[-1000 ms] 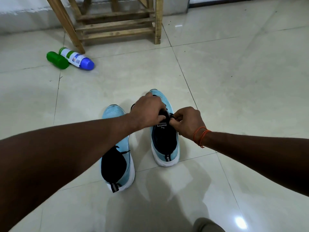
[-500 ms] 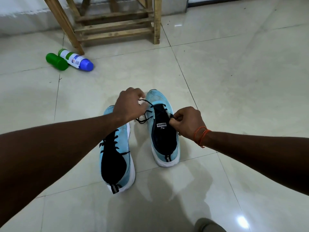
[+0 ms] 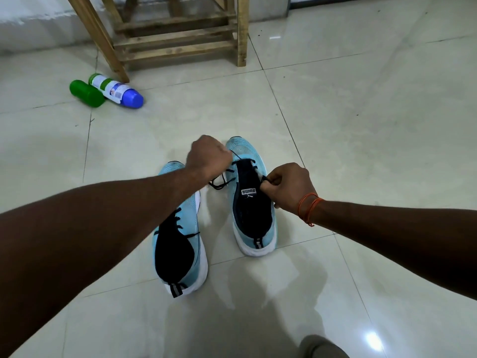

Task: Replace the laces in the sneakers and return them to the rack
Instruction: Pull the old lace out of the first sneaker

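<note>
Tiled floor point(image 3: 361, 125); lace point(image 3: 219, 182) end lost inside left hand point(image 3: 209, 156), rack point(image 3: 180, 42) top cropped.

Single head-worn wide view, looking forward and down, close over the floor point(image 3: 361, 125)

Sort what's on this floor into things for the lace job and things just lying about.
For the job:
right light-blue knit sneaker, partly laced
its thin black lace, gripped by left hand and pinched by right hand
left light-blue knit sneaker
slatted wooden rack

Lying about:
green plastic bottle
white plastic bottle with blue cap
</note>
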